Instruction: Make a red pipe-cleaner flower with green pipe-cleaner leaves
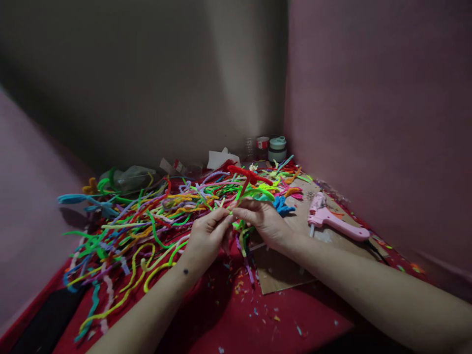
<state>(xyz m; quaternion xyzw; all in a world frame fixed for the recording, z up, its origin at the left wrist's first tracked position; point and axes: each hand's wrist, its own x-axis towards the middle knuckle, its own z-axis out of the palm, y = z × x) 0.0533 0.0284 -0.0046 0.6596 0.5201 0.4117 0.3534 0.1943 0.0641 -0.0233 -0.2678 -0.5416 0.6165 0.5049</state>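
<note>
My left hand (208,235) and my right hand (263,220) meet at the middle of a red cloth (236,314), fingers pinched together on a green pipe cleaner (241,196) that rises between them toward a red pipe-cleaner shape (246,173). A big heap of loose pipe cleaners (147,216) in many colours spreads to the left and behind my hands. Under my right wrist lies a sheet of brown cardboard (280,270).
A pink glue gun (334,221) rests on the cardboard at the right. Small jars (277,148) and crumpled white paper (221,158) sit in the far corner. A clear plastic bag (131,178) lies at the back left. Pink walls close in left and right.
</note>
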